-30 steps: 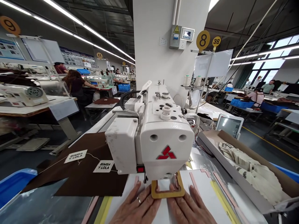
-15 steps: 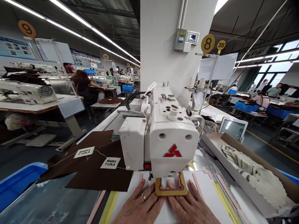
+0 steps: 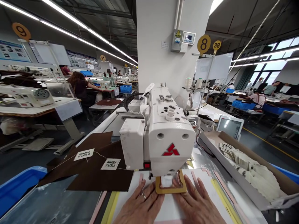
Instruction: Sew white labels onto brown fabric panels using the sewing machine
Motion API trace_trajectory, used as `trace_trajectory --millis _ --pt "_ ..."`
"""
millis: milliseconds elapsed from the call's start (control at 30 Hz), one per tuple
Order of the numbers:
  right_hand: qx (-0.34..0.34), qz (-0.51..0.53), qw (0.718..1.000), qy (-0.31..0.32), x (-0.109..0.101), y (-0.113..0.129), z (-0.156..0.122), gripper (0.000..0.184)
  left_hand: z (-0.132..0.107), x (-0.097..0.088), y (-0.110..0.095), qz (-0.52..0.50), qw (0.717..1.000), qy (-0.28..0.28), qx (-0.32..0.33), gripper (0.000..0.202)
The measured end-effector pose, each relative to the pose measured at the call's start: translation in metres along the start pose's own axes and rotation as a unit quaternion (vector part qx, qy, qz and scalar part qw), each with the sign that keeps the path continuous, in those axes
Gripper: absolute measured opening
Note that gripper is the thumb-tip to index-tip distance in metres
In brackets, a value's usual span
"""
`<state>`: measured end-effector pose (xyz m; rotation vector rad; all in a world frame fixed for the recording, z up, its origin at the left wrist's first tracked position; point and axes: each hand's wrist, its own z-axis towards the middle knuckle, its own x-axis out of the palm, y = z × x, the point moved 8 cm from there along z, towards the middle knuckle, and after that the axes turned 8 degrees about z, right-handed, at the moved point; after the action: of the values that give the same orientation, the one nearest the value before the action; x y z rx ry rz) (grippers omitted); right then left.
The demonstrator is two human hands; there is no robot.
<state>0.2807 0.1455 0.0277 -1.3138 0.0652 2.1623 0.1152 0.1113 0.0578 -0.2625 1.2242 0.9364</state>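
Observation:
My left hand lies flat with spread fingers on a white sheet under the sewing machine. On the other side of the yellow clamp frame, my right hand also rests flat, fingers apart. The fingertips of both hands are beside the frame, close to its edges. Inside the frame a pale patch shows below the machine head; the needle cannot be made out. To the left, dark brown fabric pieces carry two white BIMBA Y LOLA labels joined by thread.
A cardboard box of white labels stands on the right, with a control screen behind it. A blue bin is at the lower left. Thread cones stand behind the machine. Other people work at farther tables.
My right hand has shifted slightly right and forward, its fingers now along the frame's right side. My left hand stays nearly in place. The camera view has turned a little.

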Motion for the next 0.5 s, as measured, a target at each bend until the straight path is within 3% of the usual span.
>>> trace_trajectory --millis 133,300,400,500 --pt "0.026 0.026 0.999 0.021 0.0 -0.007 -0.006 0.101 -0.001 0.001 -0.001 -0.028 0.999 0.029 -0.002 0.079" --pt "0.027 0.075 0.996 0.034 0.003 -0.011 -0.011 0.105 0.0 -0.004 -0.002 -0.061 0.997 0.048 -0.028 0.087" --pt "0.009 0.086 0.996 0.011 -0.011 -0.014 -0.019 0.088 -0.007 -0.005 0.004 -0.043 0.997 0.055 -0.028 0.088" --pt "0.016 0.087 0.996 -0.004 -0.048 -0.015 -0.034 0.058 -0.022 -0.009 0.005 -0.04 0.999 0.026 0.005 0.09"
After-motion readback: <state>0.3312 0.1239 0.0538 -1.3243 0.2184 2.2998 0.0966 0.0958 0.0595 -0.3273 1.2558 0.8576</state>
